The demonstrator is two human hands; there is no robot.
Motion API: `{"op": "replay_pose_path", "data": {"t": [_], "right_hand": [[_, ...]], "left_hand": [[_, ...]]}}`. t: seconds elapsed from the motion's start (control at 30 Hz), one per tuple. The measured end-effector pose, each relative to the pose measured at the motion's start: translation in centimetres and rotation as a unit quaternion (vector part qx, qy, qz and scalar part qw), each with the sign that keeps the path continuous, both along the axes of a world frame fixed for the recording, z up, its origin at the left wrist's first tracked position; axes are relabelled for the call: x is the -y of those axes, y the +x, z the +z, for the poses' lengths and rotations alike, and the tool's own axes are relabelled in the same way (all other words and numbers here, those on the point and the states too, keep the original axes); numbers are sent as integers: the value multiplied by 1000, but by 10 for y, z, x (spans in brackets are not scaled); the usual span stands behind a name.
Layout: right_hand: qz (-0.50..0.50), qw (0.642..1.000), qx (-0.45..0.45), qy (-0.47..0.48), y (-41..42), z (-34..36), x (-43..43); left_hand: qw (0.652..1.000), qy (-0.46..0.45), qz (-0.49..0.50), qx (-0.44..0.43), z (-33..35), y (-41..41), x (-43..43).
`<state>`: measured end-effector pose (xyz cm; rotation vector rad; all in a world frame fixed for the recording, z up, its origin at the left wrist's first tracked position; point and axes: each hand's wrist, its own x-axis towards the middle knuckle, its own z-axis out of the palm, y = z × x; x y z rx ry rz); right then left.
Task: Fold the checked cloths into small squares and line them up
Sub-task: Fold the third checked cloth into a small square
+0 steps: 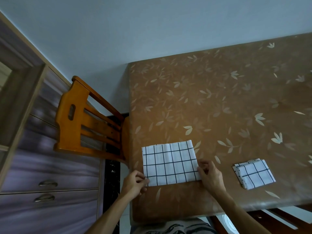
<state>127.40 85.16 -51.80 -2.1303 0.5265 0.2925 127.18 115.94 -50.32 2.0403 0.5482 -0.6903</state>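
Head view: wooden chair [87,119] stands at the table's [219,98] left edge; a folded cloth square [254,173] lies right. Left hand [133,183] pinches the half-folded checked cloth's [170,162] near-left corner; right hand [211,176] pinches its near-right corner, fingers narrowed.

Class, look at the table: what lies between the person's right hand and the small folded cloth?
Nothing. In the head view, only bare leaf-patterned table separates the right hand, which grips the larger cloth, from the folded cloth.
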Motion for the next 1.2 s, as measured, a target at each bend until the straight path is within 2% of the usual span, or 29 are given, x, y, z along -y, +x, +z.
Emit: {"op": "replay_pose_path", "data": {"t": [0.6, 1.03, 1.1, 1.13, 1.2], "right_hand": [[8, 999, -10, -50, 2, -2, -7], [7, 998, 4, -70, 1, 0, -11], [4, 997, 12, -71, 0, 0, -12], [6, 997, 15, -72, -1, 0, -13], [6, 997, 23, -72, 0, 0, -13]], "left_hand": [[998, 52, 27, 13, -2, 2, 6], [998, 54, -15, 27, -13, 0, -4], [989, 116, -47, 79, -16, -1, -7], [974, 164, -77, 133, -16, -2, -8], [924, 242, -156, 250, -16, 1, -5]]}}
